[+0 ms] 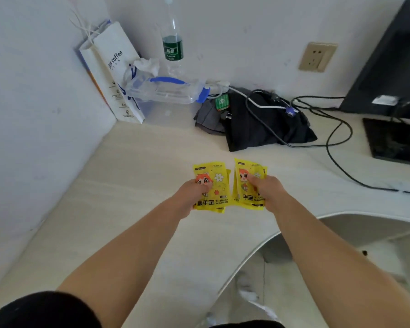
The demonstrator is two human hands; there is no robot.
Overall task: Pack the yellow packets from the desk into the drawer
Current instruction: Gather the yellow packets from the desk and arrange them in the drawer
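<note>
Nearest me, both bare forearms reach out over the pale desk (133, 162), a black sleeve at the bottom left. My left hand (189, 197) is closed on the left stack of yellow packets (214, 185), thumb pressed on the cartoon face; my right hand (266, 189) is clamped the same way on the right stack of yellow packets (243, 183). The two stacks sit side by side, almost touching, close to the desk's surface — whether they rest on it or are lifted off I cannot tell. Each stack has its long axis running away from me, top edge toward the wall, printed face up, the "HAND WARMER" text reading upright from my side. The right stack tilts a little, its left edge raised.

Beyond the packets lies a heap of dark clothing (265, 124) with black and white cables (331, 138) draped over and right of it. Left of the clothing sits a clear plastic bag with blue trim (163, 91) and a white coffee paper bag (114, 72) in the corner; behind them stands a green-labelled water bottle (172, 41). Far right of the clothing — a black monitor (393, 67), with a wall socket (317, 56) beside it.
</note>
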